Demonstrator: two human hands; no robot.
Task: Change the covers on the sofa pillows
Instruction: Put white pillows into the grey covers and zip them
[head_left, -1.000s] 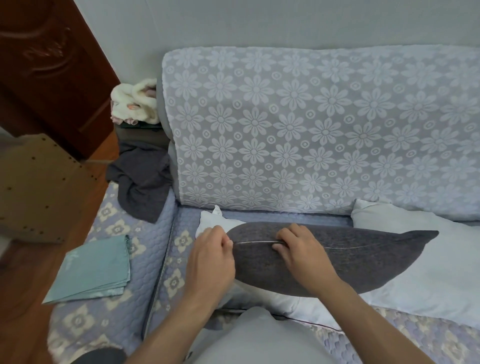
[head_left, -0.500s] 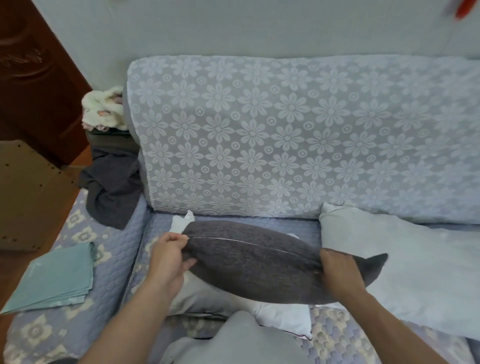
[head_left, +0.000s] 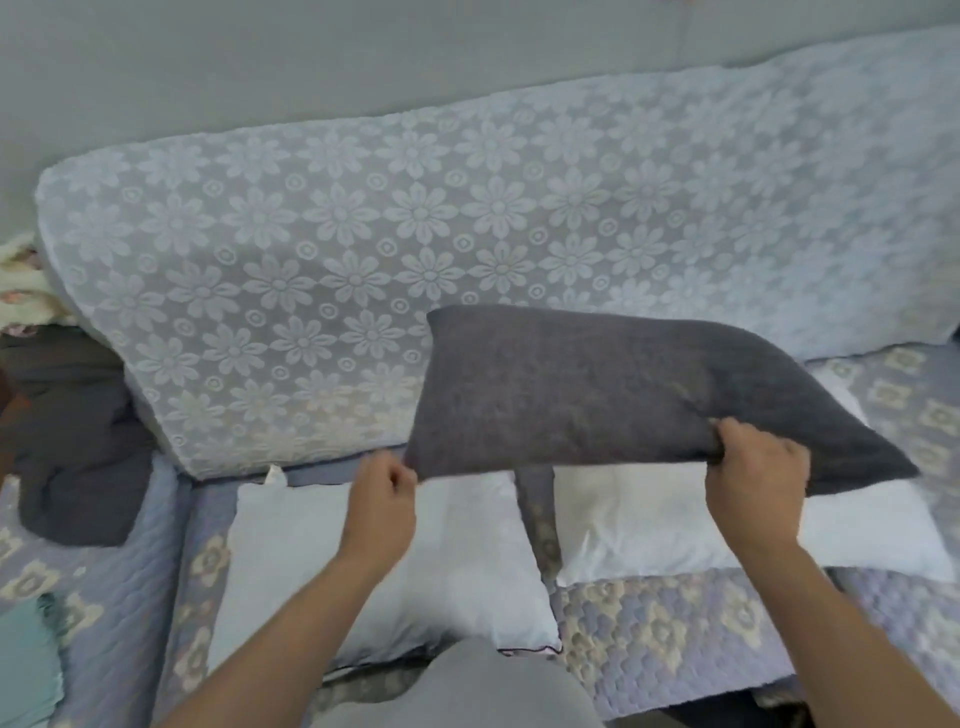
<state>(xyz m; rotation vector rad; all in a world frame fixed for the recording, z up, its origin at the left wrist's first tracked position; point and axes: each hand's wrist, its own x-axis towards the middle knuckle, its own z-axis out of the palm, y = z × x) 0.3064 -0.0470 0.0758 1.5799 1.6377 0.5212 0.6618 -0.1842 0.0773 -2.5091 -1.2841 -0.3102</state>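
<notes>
Sofa: a long sofa (head_left: 130, 561) with a quilted lavender seat cover in a floral print, and a backrest (head_left: 363, 249) draped in white flower-pattern lace; it fills most of the view.
Bare inserts: two white uncovered pillow inserts lie on the seat; the left white insert (head_left: 291, 561) lies under the left forearm, the right white insert (head_left: 649, 525) lies beneath the raised pillow; judged not yet re-covered.
Covered pillow: the dark grey textured-fabric pillow (head_left: 587, 389) is held clear of the seat, in front of the backrest and above the right white insert; its long edge faces the person; no open zip shows from this side.
Discarded fabric: a crumpled dark grey cloth (head_left: 72, 457) lies at the sofa's left end; a folded teal cloth (head_left: 26, 665) lies at the lower left edge.
Right hand: the right hand (head_left: 756, 483) grips the lower edge of the pillow near its right corner, fingers curled into the fabric.
Left hand: the left hand (head_left: 384, 499) pinches the lower left corner, thumb and fingers closed on the cloth; the two hands are well apart.
Step in hand: judged as placing the finished pillow.
Risk, slip: both grips bear on the cover's edge only; the filling's weight may pull the corner out of the left pinch.
Risk, placement: set down where it hangs, the pillow would cover the right insert and hinder the next cover change.
Risk, seam: tension between the hands may strain the closure, should it be incompletely shut.
</notes>
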